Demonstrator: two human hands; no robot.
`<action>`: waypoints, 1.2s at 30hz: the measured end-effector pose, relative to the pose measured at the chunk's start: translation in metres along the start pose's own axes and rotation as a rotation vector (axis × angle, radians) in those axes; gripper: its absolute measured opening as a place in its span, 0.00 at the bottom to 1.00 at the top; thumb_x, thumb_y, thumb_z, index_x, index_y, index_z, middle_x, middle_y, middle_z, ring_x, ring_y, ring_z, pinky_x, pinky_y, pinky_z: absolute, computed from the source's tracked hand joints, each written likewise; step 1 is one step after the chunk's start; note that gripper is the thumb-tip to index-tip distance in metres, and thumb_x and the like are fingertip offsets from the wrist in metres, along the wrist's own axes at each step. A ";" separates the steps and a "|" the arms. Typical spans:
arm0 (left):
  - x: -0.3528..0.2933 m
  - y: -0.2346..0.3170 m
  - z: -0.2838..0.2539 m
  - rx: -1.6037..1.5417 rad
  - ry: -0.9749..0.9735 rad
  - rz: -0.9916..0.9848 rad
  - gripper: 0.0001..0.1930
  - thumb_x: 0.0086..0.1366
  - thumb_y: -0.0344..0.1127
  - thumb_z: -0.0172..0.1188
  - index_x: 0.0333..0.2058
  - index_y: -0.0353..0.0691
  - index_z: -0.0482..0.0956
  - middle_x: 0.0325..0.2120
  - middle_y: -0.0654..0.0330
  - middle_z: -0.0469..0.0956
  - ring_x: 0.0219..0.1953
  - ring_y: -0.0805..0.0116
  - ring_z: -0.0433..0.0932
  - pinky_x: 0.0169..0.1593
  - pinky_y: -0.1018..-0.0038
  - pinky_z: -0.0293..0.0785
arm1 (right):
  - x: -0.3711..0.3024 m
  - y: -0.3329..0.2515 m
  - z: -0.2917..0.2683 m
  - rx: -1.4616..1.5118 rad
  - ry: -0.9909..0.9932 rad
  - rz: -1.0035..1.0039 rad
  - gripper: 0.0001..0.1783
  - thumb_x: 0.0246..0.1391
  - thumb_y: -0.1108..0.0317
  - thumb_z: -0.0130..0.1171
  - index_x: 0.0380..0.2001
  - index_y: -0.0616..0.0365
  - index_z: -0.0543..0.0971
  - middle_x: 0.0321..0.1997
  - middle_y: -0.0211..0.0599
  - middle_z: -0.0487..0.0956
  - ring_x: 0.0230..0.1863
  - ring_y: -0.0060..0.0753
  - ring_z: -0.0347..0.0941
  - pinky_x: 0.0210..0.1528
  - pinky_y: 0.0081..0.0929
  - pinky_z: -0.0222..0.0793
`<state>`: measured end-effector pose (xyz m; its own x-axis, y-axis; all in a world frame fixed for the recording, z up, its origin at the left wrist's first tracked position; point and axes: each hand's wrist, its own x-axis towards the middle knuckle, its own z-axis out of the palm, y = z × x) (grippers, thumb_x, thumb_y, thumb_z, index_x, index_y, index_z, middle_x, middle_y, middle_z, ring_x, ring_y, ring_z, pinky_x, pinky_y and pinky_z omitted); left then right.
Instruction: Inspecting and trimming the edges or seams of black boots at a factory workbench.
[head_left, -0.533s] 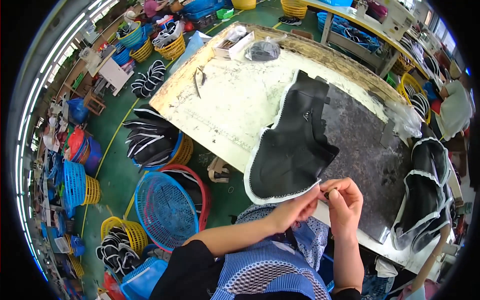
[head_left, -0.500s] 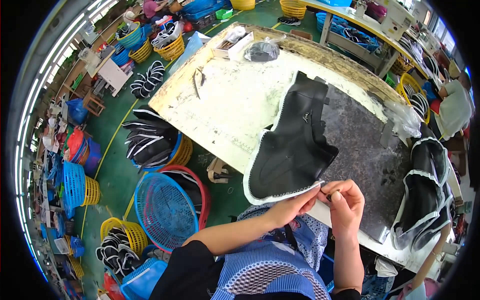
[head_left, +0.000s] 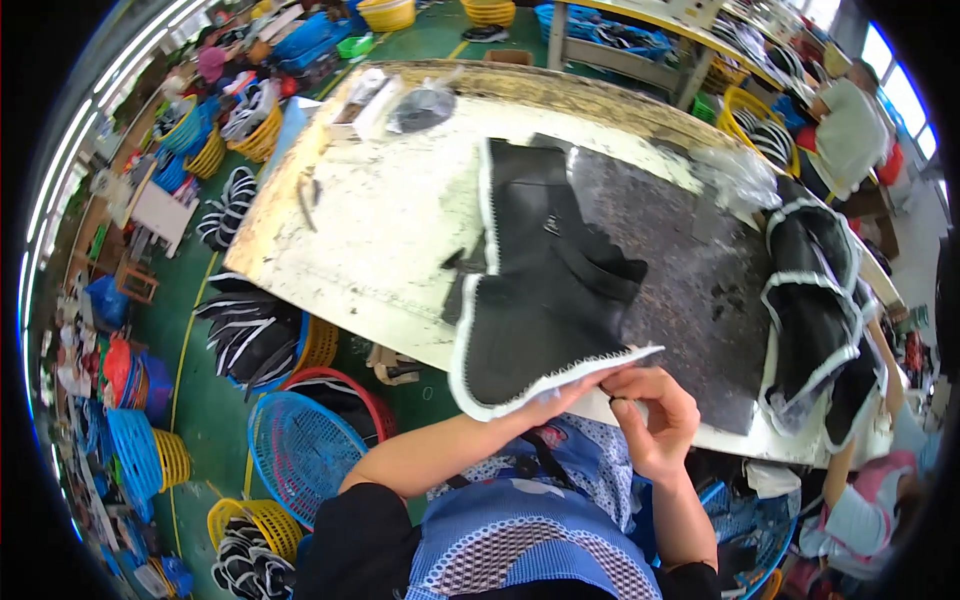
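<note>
A black boot upper (head_left: 530, 310) with a zigzag-stitched white edge lies on the worktable, its near end raised over the front side. My left hand (head_left: 560, 398) grips that white lower edge, its fingers partly hidden by the material. Close by, at the pointed corner of the edge, my right hand (head_left: 655, 415) is closed with thumb and forefinger together. A tiny dark bit shows at those fingertips, too small to name. The upper's far part rests across the pale tabletop and a dark grey mat (head_left: 690, 300).
More white-edged uppers (head_left: 815, 320) are piled at the table's right end, beside another person's arm (head_left: 855, 440). A blue basket (head_left: 305, 455) stands left of me. Clear plastic (head_left: 735, 175) lies on the table's far right; a small box (head_left: 362, 105) stands far left.
The whole view has shifted, so the table sits further left. The boot upper has turned a little, and its white corner now sticks out past my left fingers. My right hand stays beside it.
</note>
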<state>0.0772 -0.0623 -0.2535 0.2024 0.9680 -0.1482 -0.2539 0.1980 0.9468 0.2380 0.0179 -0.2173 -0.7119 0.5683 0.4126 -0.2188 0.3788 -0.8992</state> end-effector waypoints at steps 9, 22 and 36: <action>0.006 0.038 0.010 0.092 0.301 -0.088 0.19 0.65 0.48 0.58 0.26 0.35 0.77 0.19 0.65 0.74 0.19 0.79 0.69 0.24 0.80 0.69 | -0.017 0.006 -0.023 0.452 0.289 0.384 0.04 0.54 0.80 0.58 0.34 0.66 0.77 0.33 0.35 0.77 0.32 0.24 0.77 0.38 0.21 0.76; 0.000 0.047 0.012 0.292 0.216 -0.267 0.23 0.67 0.53 0.53 0.29 0.35 0.78 0.18 0.65 0.72 0.23 0.77 0.71 0.30 0.81 0.65 | -0.006 0.001 -0.023 -0.432 0.088 -0.183 0.12 0.40 0.82 0.64 0.32 0.61 0.79 0.36 0.40 0.78 0.32 0.36 0.77 0.32 0.26 0.73; 0.002 0.040 0.011 0.354 0.210 -0.069 0.11 0.66 0.39 0.57 0.29 0.37 0.79 0.17 0.65 0.76 0.17 0.79 0.72 0.23 0.80 0.69 | 0.024 -0.003 -0.039 -0.563 -0.175 -0.289 0.12 0.40 0.81 0.61 0.31 0.63 0.75 0.36 0.42 0.78 0.36 0.43 0.77 0.35 0.32 0.74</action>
<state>0.0778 -0.0542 -0.2131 0.0014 0.9719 -0.2355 0.1015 0.2341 0.9669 0.2478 0.0591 -0.1988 -0.7854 0.2767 0.5537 -0.0690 0.8498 -0.5225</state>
